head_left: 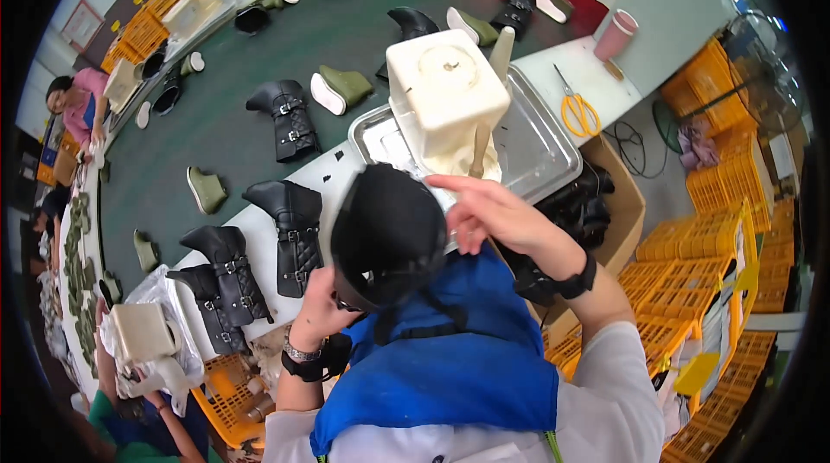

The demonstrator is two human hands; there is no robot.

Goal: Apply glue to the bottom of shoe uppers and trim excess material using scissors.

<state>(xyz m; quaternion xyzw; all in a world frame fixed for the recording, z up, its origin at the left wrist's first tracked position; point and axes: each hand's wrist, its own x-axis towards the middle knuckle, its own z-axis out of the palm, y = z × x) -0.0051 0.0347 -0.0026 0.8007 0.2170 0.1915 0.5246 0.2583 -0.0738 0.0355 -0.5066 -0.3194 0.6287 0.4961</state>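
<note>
The left hand [320, 307] is curled, lower left of centre. The right hand [501, 214], right of centre, extends its index finger [451, 183] leftward.

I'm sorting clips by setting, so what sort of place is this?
Most likely a footwear factory's production line: black buckled boots and olive-green shoes lie along a long dark green surface, probably a conveyor belt, and stacked yellow-orange plastic crates stand at the right.

bright, even light, glare on the metal tray [540, 150], held black boot [385, 234] slightly blurred, bent edges, black corners
</note>
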